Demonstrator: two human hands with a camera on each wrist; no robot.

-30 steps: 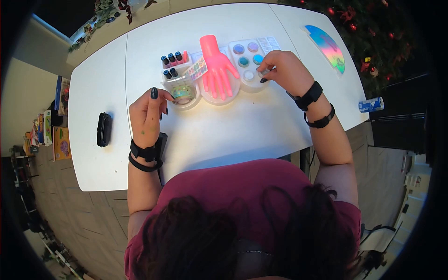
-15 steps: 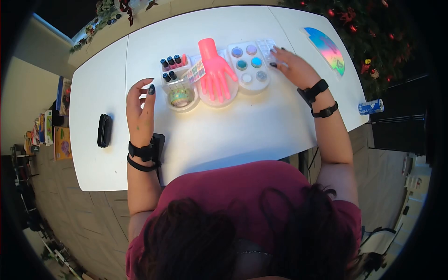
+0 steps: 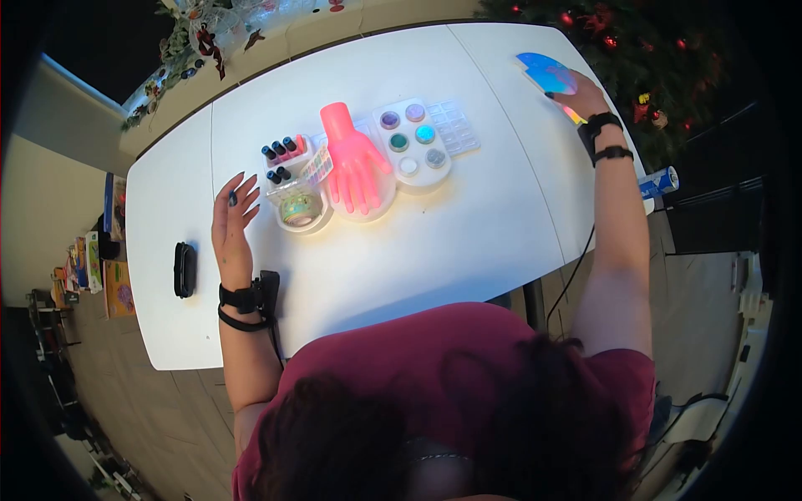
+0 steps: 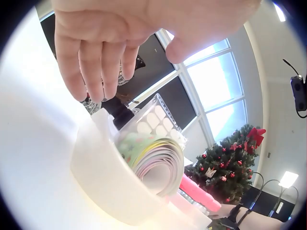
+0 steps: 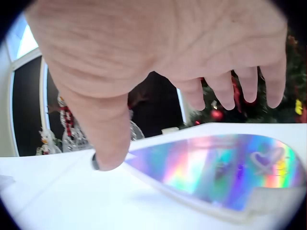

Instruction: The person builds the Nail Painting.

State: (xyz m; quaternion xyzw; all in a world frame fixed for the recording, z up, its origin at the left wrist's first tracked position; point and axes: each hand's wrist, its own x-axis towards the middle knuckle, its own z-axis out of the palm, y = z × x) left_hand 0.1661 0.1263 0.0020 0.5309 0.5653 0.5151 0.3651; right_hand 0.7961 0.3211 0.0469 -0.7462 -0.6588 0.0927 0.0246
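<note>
My right hand (image 3: 586, 98) reaches over a half-moon-shaped, rainbow-sheened panel (image 3: 547, 71) at the table's far right. In the right wrist view its fingers hang apart above the white-edged panel (image 5: 216, 167), thumb beside the pointed end. A heart is drawn on the shiny face. My left hand (image 3: 232, 221) is raised with fingers extended, left of a white organizer (image 3: 294, 232). The organizer's round cup holds a patterned tape-like roll (image 4: 163, 167) and a clear packet with white ovals (image 4: 156, 122). Dark-capped polish bottles (image 3: 280, 150) stand behind them.
A pink model hand (image 3: 355, 171) lies on the organizer's middle, beside a colorful sticker sheet (image 3: 317, 164). To its right are several glitter pots (image 3: 424, 134) and a clear gridded tray (image 3: 455, 129). A black case (image 3: 184, 270) lies left; a blue can (image 3: 660, 183) is at the right edge.
My right hand has moved from the glitter pots, past the gridded tray, to the rainbow panel. My left hand has drawn back from the packet, its fingers straightening. The head view has shifted.
</note>
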